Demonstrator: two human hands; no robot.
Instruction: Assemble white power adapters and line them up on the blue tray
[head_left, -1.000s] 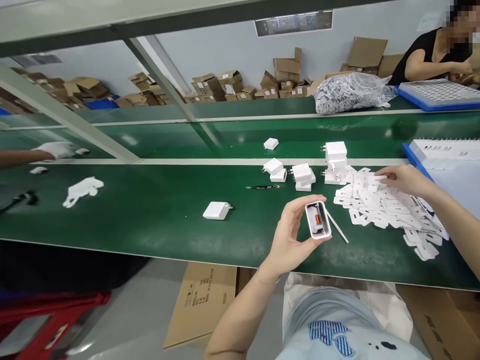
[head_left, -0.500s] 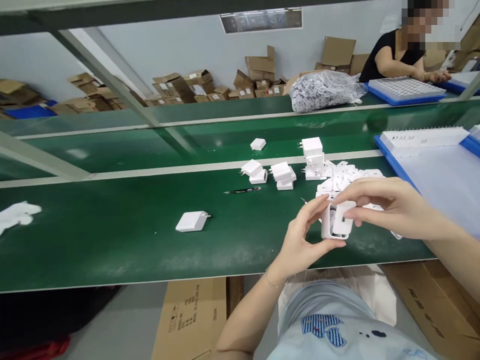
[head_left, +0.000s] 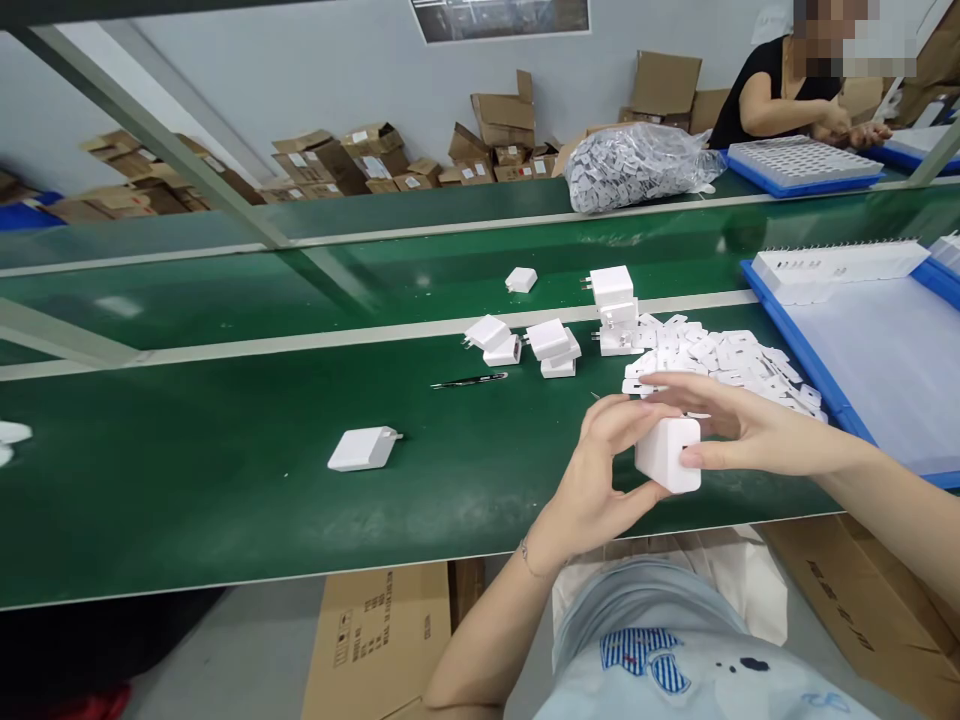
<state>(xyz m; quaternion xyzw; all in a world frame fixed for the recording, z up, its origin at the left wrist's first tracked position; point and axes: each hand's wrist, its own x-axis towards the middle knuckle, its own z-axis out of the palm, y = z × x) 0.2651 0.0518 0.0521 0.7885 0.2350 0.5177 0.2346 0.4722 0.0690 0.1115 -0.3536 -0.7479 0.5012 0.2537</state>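
A white plug charger (head_left: 664, 455) is held up over the near edge of the green bench. My left hand (head_left: 600, 470) grips it from the left, thumb below and fingers above. Its flat end cover (head_left: 684, 458) sits in the mouth of the housing and faces me. The thumb of my right hand (head_left: 739, 425) presses on that cover, while its fingers reach behind the charger. Behind my right hand lies a heap of flat white covers (head_left: 727, 355). One more white charger (head_left: 364, 449) lies alone to the left, its prongs pointing right.
Stacked white chargers (head_left: 553, 345) stand along the bench's back strip, with black tweezers (head_left: 470, 380) in front. A blue-edged tray (head_left: 885, 360) lies at right. Across the bench are a bag of white parts (head_left: 637, 165), another tray (head_left: 802, 165) and a co-worker (head_left: 780, 95).
The end cover was tilted in the housing's open mouth, with the inside showing; now it lies flat over that end. My right thumb has moved onto its face. The view has shifted slightly.
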